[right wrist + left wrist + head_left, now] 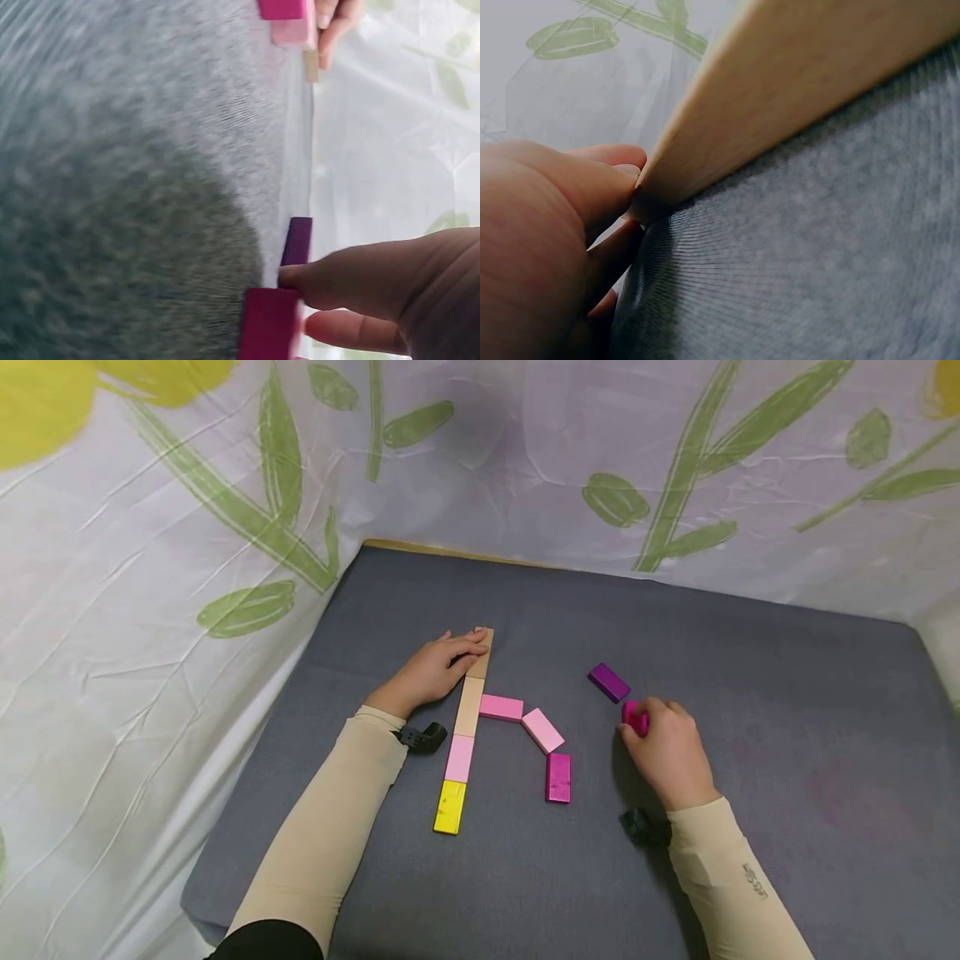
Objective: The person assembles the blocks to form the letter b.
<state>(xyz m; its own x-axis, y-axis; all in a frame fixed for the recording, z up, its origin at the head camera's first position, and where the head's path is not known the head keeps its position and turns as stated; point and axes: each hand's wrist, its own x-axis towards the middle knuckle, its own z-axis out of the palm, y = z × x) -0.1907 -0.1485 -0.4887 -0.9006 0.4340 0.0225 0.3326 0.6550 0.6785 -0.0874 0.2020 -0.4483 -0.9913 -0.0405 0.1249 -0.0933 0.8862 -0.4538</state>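
Observation:
My left hand (433, 670) rests its nearly straight fingers on the tan wooden block (480, 667) at the far end of a row; the left wrist view shows the thumb touching that block's edge. Below it in the row lie a lighter wooden block (468, 706), a pale pink block (459, 758) and a yellow block (450, 807). With thumb and fingers, my right hand (671, 758) pinches a magenta block (635, 717). Just beyond it lies a purple block (609, 682), apart from the row.
Branching rightward from the row are a pink block (501, 707), a light pink block (542, 731) and another magenta block (558, 777), forming a bend. Grey cloth (787, 735) covers the table. A painted plastic sheet (487, 485) hangs behind and at the left.

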